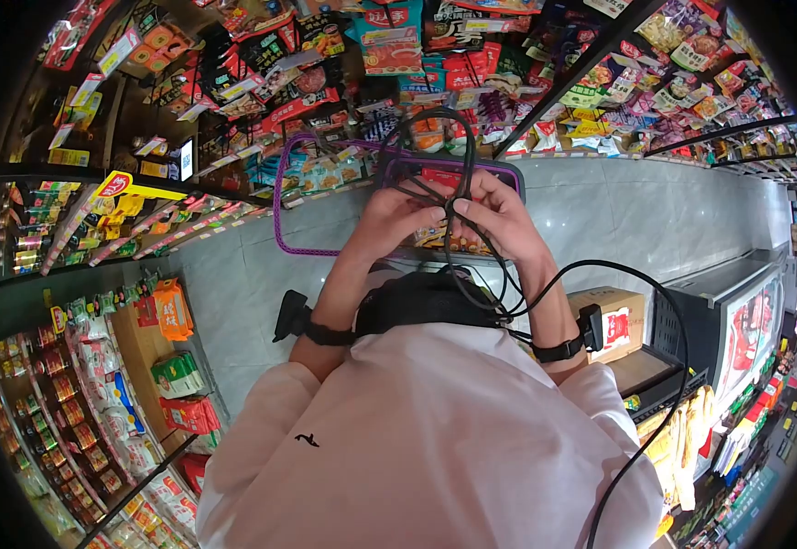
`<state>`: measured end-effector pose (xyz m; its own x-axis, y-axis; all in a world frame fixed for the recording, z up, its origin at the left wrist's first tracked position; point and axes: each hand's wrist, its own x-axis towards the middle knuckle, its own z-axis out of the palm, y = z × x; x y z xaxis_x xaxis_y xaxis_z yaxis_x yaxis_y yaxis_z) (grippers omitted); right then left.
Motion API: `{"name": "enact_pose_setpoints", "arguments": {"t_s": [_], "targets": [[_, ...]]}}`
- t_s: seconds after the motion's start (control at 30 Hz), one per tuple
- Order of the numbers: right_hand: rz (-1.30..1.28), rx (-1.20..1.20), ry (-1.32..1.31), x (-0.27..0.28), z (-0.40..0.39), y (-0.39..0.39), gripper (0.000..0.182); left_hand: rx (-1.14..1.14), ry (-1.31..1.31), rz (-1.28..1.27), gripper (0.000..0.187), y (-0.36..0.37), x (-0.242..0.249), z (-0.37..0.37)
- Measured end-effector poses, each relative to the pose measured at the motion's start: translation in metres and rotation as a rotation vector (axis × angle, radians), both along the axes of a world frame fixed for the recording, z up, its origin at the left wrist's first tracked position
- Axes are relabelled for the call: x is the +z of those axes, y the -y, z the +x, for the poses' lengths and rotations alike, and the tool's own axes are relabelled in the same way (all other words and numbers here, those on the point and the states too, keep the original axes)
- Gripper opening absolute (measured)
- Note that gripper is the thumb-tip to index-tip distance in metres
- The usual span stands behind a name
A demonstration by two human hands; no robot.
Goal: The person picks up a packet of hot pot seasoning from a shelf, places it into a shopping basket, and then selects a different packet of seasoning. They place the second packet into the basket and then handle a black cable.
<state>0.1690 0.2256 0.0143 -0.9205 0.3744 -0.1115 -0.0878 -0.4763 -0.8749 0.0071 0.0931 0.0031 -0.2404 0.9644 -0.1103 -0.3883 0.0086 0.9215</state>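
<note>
A looped black cable (469,151) is bunched between my two hands in front of my waist. My left hand (391,218) pinches the cable with thumb and fingers at the left of the knot-like crossing. On the other side, my right hand (501,218) grips the same crossing, thumb against fingers, close to the left thumb. Several loops rise above the hands and others hang below. Under them is a shopping basket (519,174) with a purple and dark rim, partly hidden by my hands. Colourful packets (439,240) lie in it. A purple handle (278,215) reaches out to the left.
Shelves of hanging packets (394,46) run along the front. Another packed shelf (69,393) stands at the left. To the right are a cardboard box (620,316) and a glass-fronted cabinet (737,320). A cable strand (682,339) trails down my right side over the tiled floor (636,215).
</note>
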Motion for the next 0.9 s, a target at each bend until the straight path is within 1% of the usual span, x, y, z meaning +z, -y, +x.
{"name": "enact_pose_setpoints", "arguments": {"t_s": [0.1, 0.17, 0.27, 0.37, 0.47, 0.67, 0.9], "targets": [[-0.077, -0.045, -0.016, 0.001, -0.002, 0.004, 0.012, -0.015, -0.111, 0.112, 0.020, -0.001, -0.005, -0.003], [-0.143, -0.062, 0.002, 0.008, -0.002, 0.007, 0.017, -0.007, -0.084, 0.110, 0.020, -0.001, -0.003, -0.002], [-0.240, -0.007, -0.068, 0.001, 0.002, 0.005, 0.022, 0.007, -0.039, 0.113, 0.018, -0.001, -0.006, -0.001], [-0.302, 0.048, -0.076, -0.009, 0.003, 0.002, 0.019, 0.033, -0.026, 0.112, 0.016, -0.002, -0.006, 0.002], [-0.258, -0.040, -0.004, -0.006, -0.001, 0.004, 0.017, 0.079, -0.031, 0.084, 0.016, -0.002, -0.002, 0.004], [-0.182, -0.102, 0.006, -0.010, -0.004, 0.005, 0.013, 0.112, -0.077, 0.047, 0.018, 0.002, -0.001, 0.004], [-0.086, -0.073, 0.096, -0.006, -0.004, 0.005, 0.019, 0.086, -0.090, 0.036, 0.022, 0.005, -0.010, 0.000]]}}
